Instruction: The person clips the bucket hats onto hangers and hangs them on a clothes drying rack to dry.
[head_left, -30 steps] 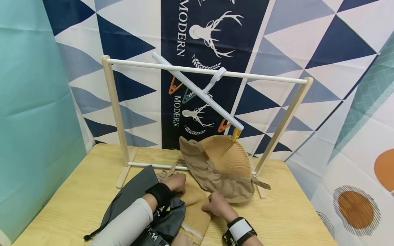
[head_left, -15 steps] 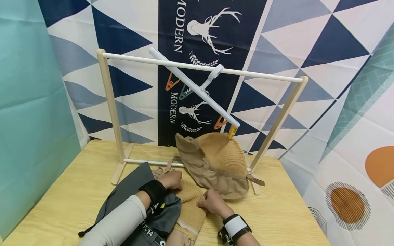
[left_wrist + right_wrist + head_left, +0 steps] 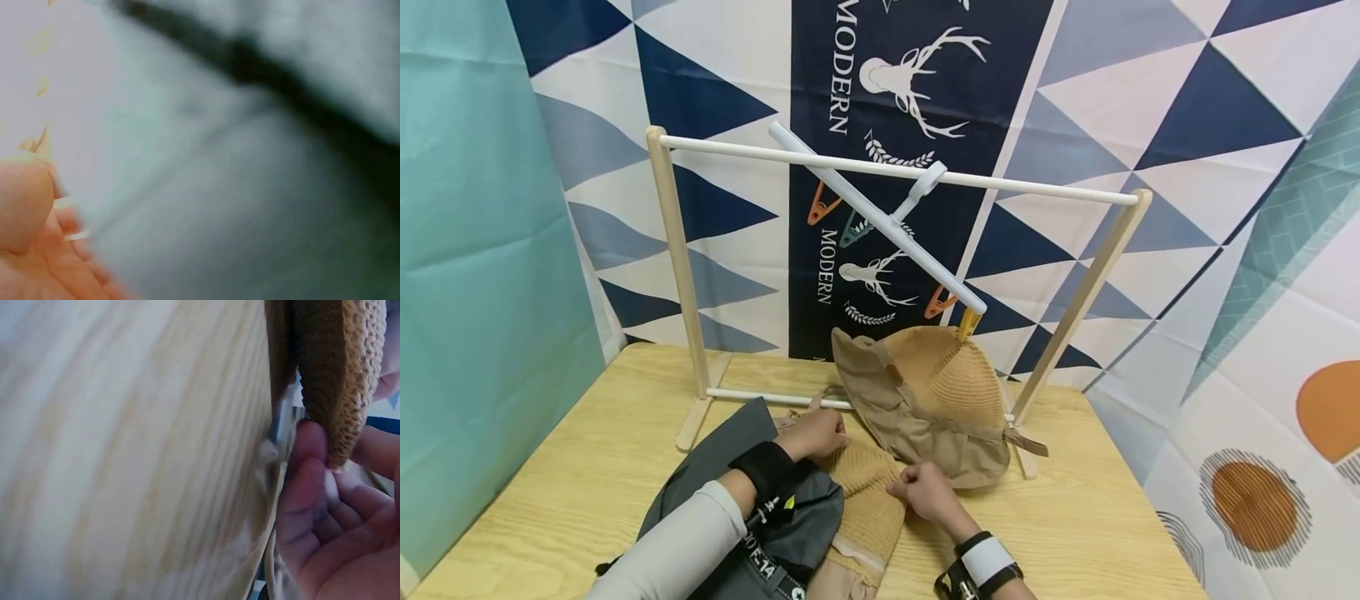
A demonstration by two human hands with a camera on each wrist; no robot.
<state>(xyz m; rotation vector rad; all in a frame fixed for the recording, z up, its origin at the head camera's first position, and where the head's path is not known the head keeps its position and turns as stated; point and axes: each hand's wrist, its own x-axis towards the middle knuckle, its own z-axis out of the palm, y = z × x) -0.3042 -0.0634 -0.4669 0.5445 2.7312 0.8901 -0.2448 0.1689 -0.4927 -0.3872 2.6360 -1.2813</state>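
Note:
A tan woven sun hat (image 3: 867, 508) with a fabric brim lies folded on the table between my hands. My right hand (image 3: 928, 492) pinches its right edge between thumb and fingers; the right wrist view shows the knitted-looking edge of the hat (image 3: 353, 381) in that pinch. At the hat's far left side, my left hand (image 3: 816, 433) grips it with curled fingers, the fingertips largely hidden. Blurred grey fabric (image 3: 206, 206) fills most of the left wrist view. Under my left forearm lies a dark grey hat (image 3: 722, 467) with a lettered strap.
Behind my hands stands a wooden rack (image 3: 681, 267) with a white top rail (image 3: 1037, 187). From it hangs a tilted pale blue hanger (image 3: 880, 218) with several clips. A yellow clip (image 3: 969, 323) holds a second tan sun hat (image 3: 936, 408), whose brim reaches the table (image 3: 1060, 517).
My right hand has shifted slightly farther up the hat's edge. My left hand and forearm have moved a little left and away. The hanging hat stays put.

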